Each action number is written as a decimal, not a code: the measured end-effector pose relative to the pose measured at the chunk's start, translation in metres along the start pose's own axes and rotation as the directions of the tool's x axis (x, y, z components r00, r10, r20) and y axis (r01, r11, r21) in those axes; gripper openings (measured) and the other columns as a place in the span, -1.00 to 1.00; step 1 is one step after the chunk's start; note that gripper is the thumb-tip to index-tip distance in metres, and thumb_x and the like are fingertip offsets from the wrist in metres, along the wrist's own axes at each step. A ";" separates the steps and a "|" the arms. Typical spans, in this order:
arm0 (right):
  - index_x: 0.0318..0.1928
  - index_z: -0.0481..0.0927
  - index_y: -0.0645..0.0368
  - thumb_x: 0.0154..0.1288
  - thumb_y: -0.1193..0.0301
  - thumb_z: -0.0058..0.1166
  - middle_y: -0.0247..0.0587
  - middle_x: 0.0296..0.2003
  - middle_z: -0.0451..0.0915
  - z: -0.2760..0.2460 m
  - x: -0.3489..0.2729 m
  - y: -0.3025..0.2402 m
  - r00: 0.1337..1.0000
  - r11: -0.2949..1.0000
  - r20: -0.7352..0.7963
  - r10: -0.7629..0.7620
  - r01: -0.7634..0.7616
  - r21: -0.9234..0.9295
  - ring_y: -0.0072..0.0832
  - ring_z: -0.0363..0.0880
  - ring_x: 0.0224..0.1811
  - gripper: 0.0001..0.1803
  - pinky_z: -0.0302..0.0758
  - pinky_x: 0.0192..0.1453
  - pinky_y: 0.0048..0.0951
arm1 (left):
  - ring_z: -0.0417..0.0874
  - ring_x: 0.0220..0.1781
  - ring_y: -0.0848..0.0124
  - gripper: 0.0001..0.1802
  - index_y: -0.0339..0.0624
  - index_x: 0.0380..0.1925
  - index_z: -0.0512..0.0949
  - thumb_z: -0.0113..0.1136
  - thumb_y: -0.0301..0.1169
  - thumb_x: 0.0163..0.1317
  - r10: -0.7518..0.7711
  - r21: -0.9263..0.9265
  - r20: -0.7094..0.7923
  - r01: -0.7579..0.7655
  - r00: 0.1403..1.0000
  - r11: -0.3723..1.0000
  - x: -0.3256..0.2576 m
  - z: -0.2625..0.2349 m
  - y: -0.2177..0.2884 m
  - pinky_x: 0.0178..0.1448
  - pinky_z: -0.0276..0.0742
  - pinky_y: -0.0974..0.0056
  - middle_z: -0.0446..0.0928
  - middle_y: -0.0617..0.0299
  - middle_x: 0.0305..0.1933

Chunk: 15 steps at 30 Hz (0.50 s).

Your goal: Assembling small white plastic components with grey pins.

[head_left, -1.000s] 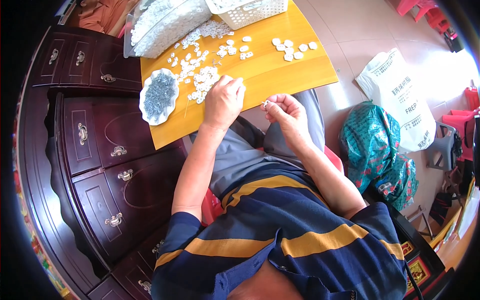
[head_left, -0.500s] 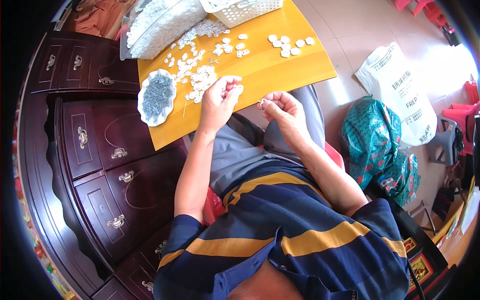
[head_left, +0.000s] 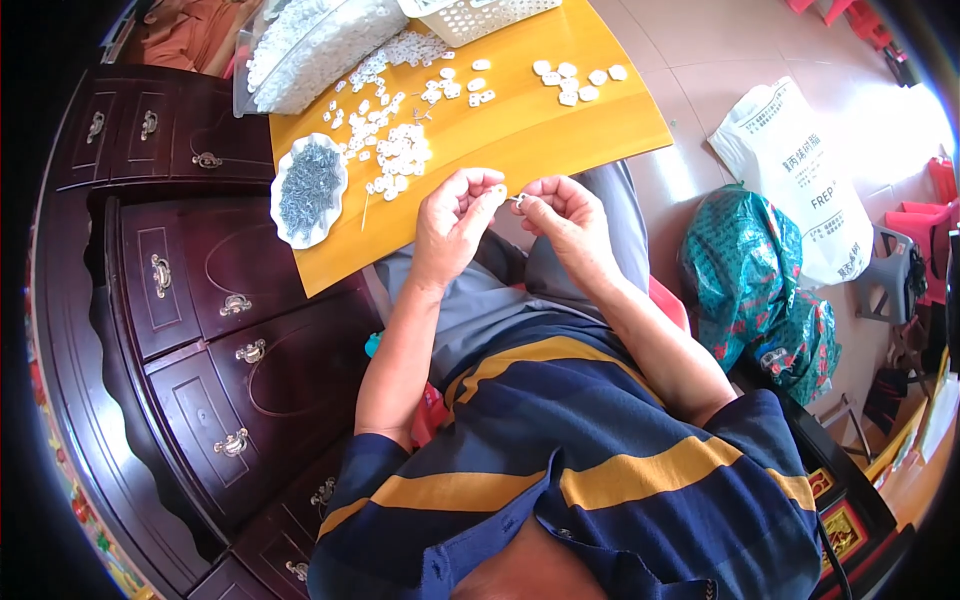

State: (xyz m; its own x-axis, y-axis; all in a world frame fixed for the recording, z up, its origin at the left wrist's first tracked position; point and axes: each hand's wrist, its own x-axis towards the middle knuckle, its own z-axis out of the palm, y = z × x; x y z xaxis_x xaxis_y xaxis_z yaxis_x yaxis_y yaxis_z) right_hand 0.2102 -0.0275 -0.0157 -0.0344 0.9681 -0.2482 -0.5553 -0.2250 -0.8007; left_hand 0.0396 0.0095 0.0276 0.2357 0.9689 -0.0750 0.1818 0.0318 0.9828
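Note:
My left hand (head_left: 455,215) and my right hand (head_left: 567,216) meet above my lap at the near edge of a yellow board (head_left: 560,135). Their fingertips pinch one small white plastic piece (head_left: 517,199) between them. A loose heap of the same white pieces (head_left: 398,150) lies on the board just beyond my left hand. To its left, a white dish (head_left: 309,190) is full of small grey metal screws. A separate small group of white pieces (head_left: 578,82) lies toward the board's far right.
A clear plastic bag of white pieces (head_left: 315,45) and a white basket (head_left: 478,15) sit at the board's far edge. A dark wooden chest of drawers (head_left: 190,330) stands to my left. A green bag (head_left: 760,270) and a white sack (head_left: 800,170) lie on the tiled floor at right.
My left hand has drawn back from the heap of white pieces on the board and come to my right hand, fingertips now joined on a small piece.

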 end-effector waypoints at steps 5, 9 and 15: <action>-0.06 0.63 0.24 0.47 0.49 0.22 -0.35 -0.24 0.72 0.000 -0.001 0.001 1.000 1.000 0.001 0.002 -0.002 0.001 -0.71 0.68 -0.22 -0.88 0.61 -0.12 -0.64 | 0.58 -0.30 0.68 -0.84 -0.30 -0.01 0.63 0.23 -0.53 0.46 0.027 -0.026 -0.003 -0.027 1.000 0.999 -0.002 0.004 -0.005 -0.19 0.54 0.50 0.65 0.34 -0.21; -0.06 0.63 0.24 0.47 0.50 0.22 -0.34 -0.25 0.73 -0.001 0.000 0.001 1.000 1.000 0.004 -0.009 0.009 -0.018 -0.70 0.68 -0.22 -0.88 0.61 -0.11 -0.64 | 0.62 -0.26 0.66 -0.84 -0.33 -0.03 0.63 0.24 -0.55 0.45 0.026 -0.015 -0.004 -0.026 1.000 1.000 -0.003 0.005 -0.002 -0.15 0.57 0.49 0.66 0.34 -0.23; -0.07 0.63 0.25 0.45 0.50 0.23 -0.33 -0.27 0.73 0.001 0.000 0.000 1.000 1.000 -0.008 -0.008 0.008 -0.024 -0.69 0.68 -0.23 -0.88 0.61 -0.12 -0.62 | 0.67 -0.25 0.64 -0.87 -0.35 -0.07 0.65 0.26 -0.56 0.43 0.054 0.058 -0.024 -0.053 0.998 0.997 -0.002 0.005 -0.001 -0.11 0.61 0.47 0.70 0.31 -0.23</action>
State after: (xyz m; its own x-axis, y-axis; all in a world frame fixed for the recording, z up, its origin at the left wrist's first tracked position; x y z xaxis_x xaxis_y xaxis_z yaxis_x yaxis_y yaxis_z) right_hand 0.2099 -0.0278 -0.0150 -0.0230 0.9690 -0.2458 -0.5358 -0.2195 -0.8153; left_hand 0.0436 0.0063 0.0258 0.2221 0.9749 -0.0176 0.2241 -0.0335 0.9740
